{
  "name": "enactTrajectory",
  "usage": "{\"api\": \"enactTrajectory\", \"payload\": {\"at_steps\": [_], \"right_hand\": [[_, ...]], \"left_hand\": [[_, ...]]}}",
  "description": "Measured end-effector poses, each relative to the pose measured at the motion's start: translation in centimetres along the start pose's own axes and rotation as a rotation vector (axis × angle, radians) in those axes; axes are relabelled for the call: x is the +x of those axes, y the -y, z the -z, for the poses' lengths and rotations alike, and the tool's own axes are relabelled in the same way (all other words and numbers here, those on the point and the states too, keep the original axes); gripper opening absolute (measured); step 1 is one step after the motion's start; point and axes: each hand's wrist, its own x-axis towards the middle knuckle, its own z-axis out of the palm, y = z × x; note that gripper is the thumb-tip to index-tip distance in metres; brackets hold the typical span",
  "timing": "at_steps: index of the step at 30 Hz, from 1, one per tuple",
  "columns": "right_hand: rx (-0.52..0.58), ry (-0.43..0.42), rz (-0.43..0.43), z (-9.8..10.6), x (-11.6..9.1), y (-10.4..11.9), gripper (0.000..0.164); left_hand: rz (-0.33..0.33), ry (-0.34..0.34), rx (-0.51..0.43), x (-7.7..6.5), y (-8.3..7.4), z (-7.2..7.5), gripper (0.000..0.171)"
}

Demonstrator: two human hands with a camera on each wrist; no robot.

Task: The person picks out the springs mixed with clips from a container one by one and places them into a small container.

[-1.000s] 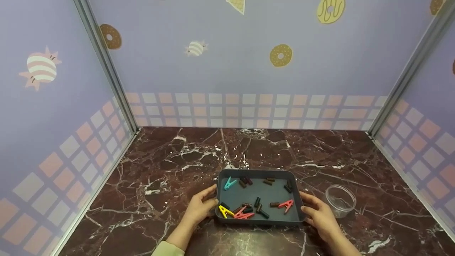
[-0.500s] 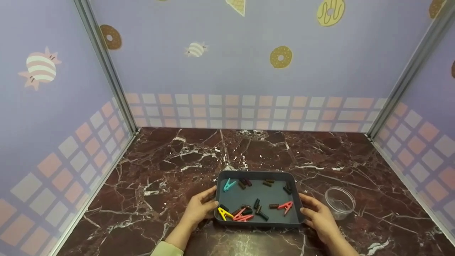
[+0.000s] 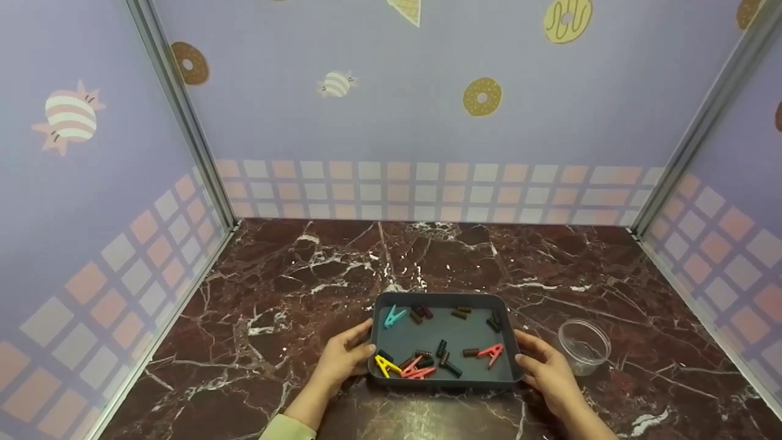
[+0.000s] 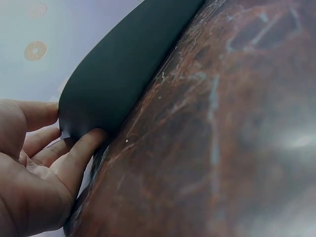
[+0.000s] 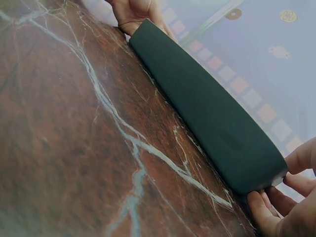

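A dark grey rectangular tray (image 3: 415,337) lies on the marbled table in the head view. My left hand (image 3: 340,360) holds its left end, with thumb and fingers around the near corner in the left wrist view. At the other end, my right hand (image 3: 553,374) grips the tray likewise, fingertips and thumb at the corner in the right wrist view. Inside are a teal clip (image 3: 394,316), a yellow clip (image 3: 387,365), a pink-red clip (image 3: 418,369) and a red clip (image 3: 492,354). Several small brown and black coil springs (image 3: 471,352) lie scattered among them.
A clear round plastic tub (image 3: 585,365) stands to the right of the tray, close to my right hand. Patterned lilac panels (image 3: 397,122) enclose the marbled table (image 3: 287,275) at the back and on both sides.
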Motion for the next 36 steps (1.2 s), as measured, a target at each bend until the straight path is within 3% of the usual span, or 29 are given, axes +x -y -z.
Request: {"api": "enactTrajectory", "payload": {"at_steps": [8,13,17,22,27,36], "right_hand": [[-0.252,-0.156,0.259,-0.6,-0.5,0.1,0.053],[-0.172,-0.248,0.476,-1.6,-0.7,0.1,0.048],[-0.131,-0.221,0.593,-2.8,-0.9,0.3,0.044],[-0.201,-0.095,0.539,-4.4,-0.8,1.0,0.036],[-0.334,-0.055,0.462,-5.4,-0.2,1.8,0.031],[-0.446,0.070,0.467,-7.5,0.9,2.1,0.023]], "left_hand": [[0.004,0.012,-0.004,-0.1,0.0,0.1,0.062],[0.006,0.010,-0.012,-0.1,0.0,0.0,0.062],[0.015,0.015,-0.027,-0.1,0.0,-0.1,0.062],[0.019,0.016,-0.039,-0.1,0.0,0.0,0.063],[0.021,0.010,-0.041,-0.1,-0.1,0.0,0.063],[0.025,0.009,-0.028,-0.2,-0.2,0.0,0.062]]}}
